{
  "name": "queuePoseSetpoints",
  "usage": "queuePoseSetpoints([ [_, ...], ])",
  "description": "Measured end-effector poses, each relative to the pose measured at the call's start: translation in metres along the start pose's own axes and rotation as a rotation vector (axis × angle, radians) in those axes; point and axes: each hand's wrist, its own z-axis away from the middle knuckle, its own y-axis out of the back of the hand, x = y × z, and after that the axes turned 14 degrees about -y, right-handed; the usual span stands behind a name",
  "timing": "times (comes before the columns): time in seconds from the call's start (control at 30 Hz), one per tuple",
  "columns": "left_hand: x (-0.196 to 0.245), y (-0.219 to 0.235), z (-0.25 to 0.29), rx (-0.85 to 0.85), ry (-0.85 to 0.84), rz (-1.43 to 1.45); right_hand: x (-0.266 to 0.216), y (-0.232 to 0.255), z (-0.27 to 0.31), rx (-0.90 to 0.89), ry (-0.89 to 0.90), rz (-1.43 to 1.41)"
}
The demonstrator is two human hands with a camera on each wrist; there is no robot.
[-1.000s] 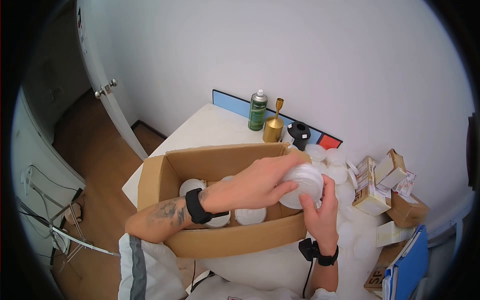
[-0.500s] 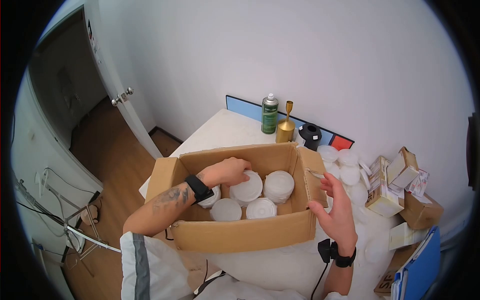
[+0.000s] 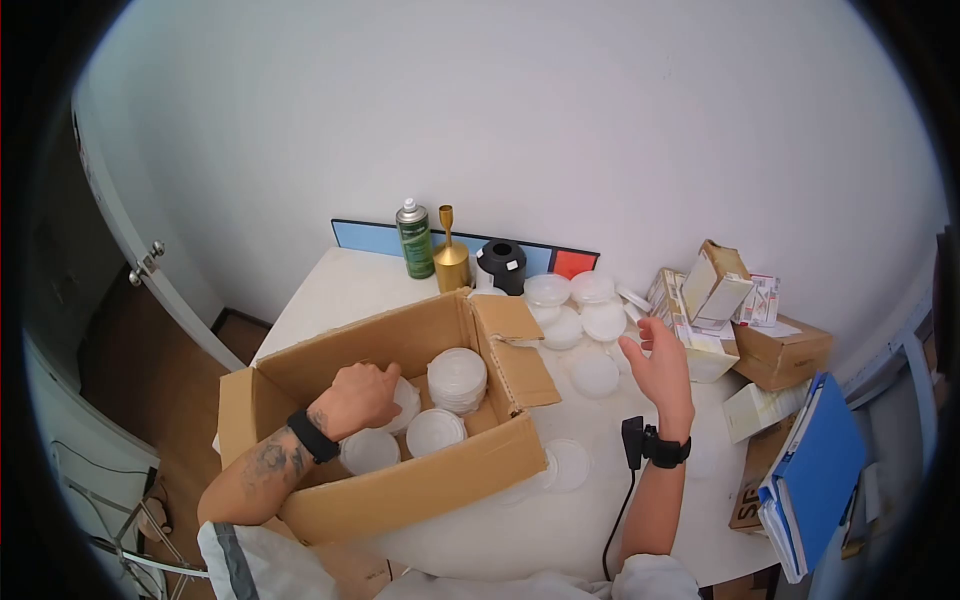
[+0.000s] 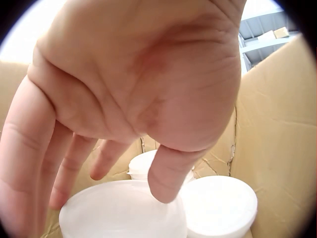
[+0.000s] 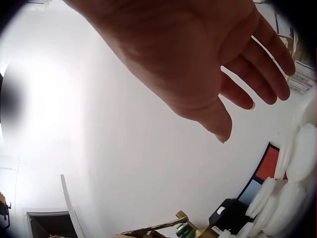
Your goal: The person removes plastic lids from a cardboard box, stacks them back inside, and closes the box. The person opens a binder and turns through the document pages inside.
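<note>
Inside the cardboard box (image 3: 420,492), my left hand (image 3: 360,402) is over a stack of round white lids (image 3: 403,404). In the left wrist view the left hand (image 4: 143,74) has its fingers spread down around a lid stack (image 4: 124,210), its thumb at the near rim; whether it grips is unclear. Other stacks (image 3: 457,380) stand in the box around it. My right hand (image 3: 660,372) hovers above loose translucent lids (image 3: 596,374) on the white table, fingers relaxed and holding nothing. The right wrist view shows the right hand (image 5: 198,59) with fingers apart against the wall.
Behind the box stand a green spray can (image 3: 415,240), a gold candle holder (image 3: 452,262) and a black round object (image 3: 501,266). Small cartons (image 3: 716,285) and a blue folder (image 3: 815,470) are at the right. A box flap (image 3: 525,372) sticks out over the table.
The two hands have parted from the lid stack they held together; it is now in the box. My right hand has moved away from the box's edge to above the loose lids.
</note>
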Motion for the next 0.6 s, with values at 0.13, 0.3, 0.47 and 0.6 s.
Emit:
queuePoseSetpoints([
  [0.13, 0.008, 0.019, 0.004, -0.131, -0.018, -0.026, 0.030, -0.028, -0.052, -0.011, 0.050, 0.263],
  [0.3, 0.008, 0.007, 0.003, -0.209, -0.135, -0.035, 0.008, -0.077, -0.110, -0.029, 0.284, 0.465],
  [0.47, 0.007, 0.001, 0.001, -0.126, -0.067, 0.014, 0.028, -0.115, -0.151, -0.179, 0.294, 0.710],
  [0.6, 0.007, -0.021, -0.006, -0.046, -0.057, -0.104, 0.031, -0.116, -0.150, -0.162, 0.302, 0.685],
])
